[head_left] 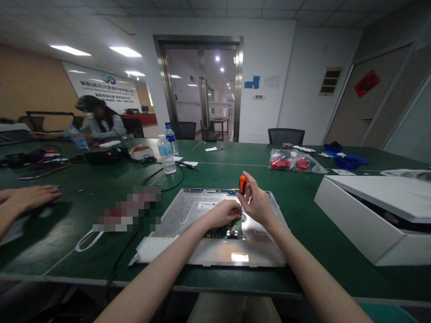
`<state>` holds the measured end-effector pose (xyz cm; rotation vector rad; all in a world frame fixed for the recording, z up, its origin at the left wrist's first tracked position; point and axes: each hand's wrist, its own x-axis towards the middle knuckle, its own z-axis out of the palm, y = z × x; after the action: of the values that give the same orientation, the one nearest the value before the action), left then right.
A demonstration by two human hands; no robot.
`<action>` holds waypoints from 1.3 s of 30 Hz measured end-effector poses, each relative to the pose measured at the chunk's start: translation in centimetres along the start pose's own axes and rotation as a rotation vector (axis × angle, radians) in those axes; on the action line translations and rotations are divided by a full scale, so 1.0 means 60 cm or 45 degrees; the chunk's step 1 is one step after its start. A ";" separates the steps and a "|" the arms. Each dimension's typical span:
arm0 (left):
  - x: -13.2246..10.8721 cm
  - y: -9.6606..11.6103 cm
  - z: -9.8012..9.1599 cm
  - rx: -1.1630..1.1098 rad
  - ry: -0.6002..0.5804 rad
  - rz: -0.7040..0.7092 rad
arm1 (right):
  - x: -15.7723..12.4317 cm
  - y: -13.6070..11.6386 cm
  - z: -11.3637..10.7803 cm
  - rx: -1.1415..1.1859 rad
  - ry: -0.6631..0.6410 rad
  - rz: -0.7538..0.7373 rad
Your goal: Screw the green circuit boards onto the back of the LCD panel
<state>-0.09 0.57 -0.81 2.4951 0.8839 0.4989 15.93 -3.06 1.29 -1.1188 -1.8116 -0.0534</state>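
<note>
Green meeting table [303, 202], office room. Right hand [258, 205] closed round an orange-handled screwdriver [243, 183], held upright, tip down toward the circuit board [226, 233]. Left hand [225, 213] curled beside the tip, resting on the board; can't tell if it pinches anything. Board sits on a metal monitor panel [198, 206] near the table edge. Looks mid-job: board not lifted, screws hidden. White box [353, 220] to the right.
</note>
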 end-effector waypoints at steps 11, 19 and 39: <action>0.001 -0.001 0.002 -0.003 0.008 0.012 | -0.001 -0.002 0.000 0.014 0.020 0.006; 0.000 0.001 0.001 0.008 0.015 0.013 | 0.002 -0.002 -0.001 0.069 0.046 -0.036; -0.002 0.006 -0.003 0.021 0.015 0.014 | 0.004 -0.004 -0.002 0.079 0.027 0.080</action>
<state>-0.06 0.29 -0.47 2.5159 0.8827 0.5122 15.83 -3.12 1.63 -1.1263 -1.7467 0.0280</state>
